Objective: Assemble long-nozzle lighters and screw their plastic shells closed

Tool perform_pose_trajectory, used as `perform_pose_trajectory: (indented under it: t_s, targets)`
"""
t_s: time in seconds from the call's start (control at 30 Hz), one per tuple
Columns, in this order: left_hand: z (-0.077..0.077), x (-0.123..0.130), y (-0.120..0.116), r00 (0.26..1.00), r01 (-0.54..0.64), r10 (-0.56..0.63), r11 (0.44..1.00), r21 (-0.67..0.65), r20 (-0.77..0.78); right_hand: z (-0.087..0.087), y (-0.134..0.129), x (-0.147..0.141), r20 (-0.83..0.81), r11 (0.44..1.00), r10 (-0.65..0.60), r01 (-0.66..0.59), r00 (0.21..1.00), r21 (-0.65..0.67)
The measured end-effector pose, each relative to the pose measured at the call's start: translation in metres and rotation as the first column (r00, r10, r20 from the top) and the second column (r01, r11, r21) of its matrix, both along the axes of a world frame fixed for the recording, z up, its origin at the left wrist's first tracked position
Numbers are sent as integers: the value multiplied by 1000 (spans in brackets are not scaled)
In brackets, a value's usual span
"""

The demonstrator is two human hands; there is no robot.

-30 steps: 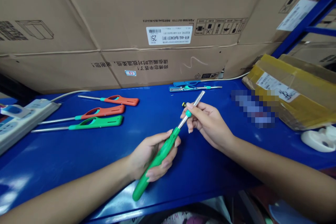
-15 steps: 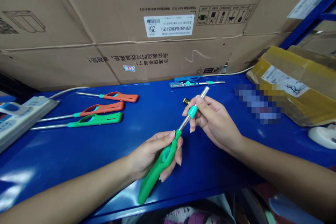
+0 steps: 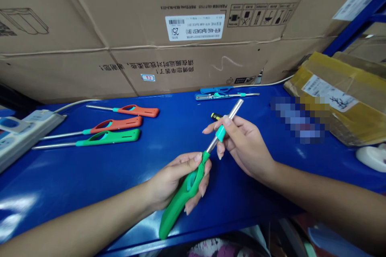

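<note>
A green lighter (image 3: 177,204) with a long metal tube is held slanting over the blue table. My left hand (image 3: 177,176) is closed around its green body near the neck. My right hand (image 3: 245,144) pinches the metal tube by the teal collar (image 3: 221,133), which sits partway up the tube, apart from the body. The tube's tip points up and away past my right fingers. Behind that hand lies a small black and yellow object (image 3: 215,116), partly hidden by the fingers.
Two orange lighters (image 3: 138,111) and another green lighter (image 3: 120,136) lie left, beside a white power strip (image 3: 33,128). Opened blue lighter parts (image 3: 211,96) lie at the back by a large cardboard box (image 3: 120,16). A yellow-taped parcel (image 3: 319,76) and white object (image 3: 372,157) are right.
My right fingers have shifted slightly on the tube and collar, with the index finger stretched further left. The held lighter has barely moved.
</note>
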State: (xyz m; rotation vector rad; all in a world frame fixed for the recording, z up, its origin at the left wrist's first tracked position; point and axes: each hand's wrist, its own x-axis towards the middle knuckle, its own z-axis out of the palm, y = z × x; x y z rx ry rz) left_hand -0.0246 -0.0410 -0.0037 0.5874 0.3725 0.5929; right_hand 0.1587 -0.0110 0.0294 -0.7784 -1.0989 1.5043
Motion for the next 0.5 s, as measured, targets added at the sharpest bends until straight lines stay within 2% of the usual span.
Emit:
perform_pose_trajectory:
  t_s: [0.13, 0.27, 0.37, 0.5]
  targets:
    - [-3, -1, 0, 1000, -8, 8, 1000, 18, 10, -5, -5, -1, 41, 989, 146, -146, 988, -4]
    - [-3, 0, 1, 999, -44, 44, 998, 33, -6, -10, -7, -2, 147, 984, 175, -179, 973, 8]
    - [0, 2, 3, 997, -53, 58, 994, 94, -44, -12, -7, -3, 226, 974, 227, -225, 947, -36]
    - [3, 4, 5, 990, -88, 100, 989, 117, -100, -14, -5, -5, 212, 972, 233, -229, 949, -44]
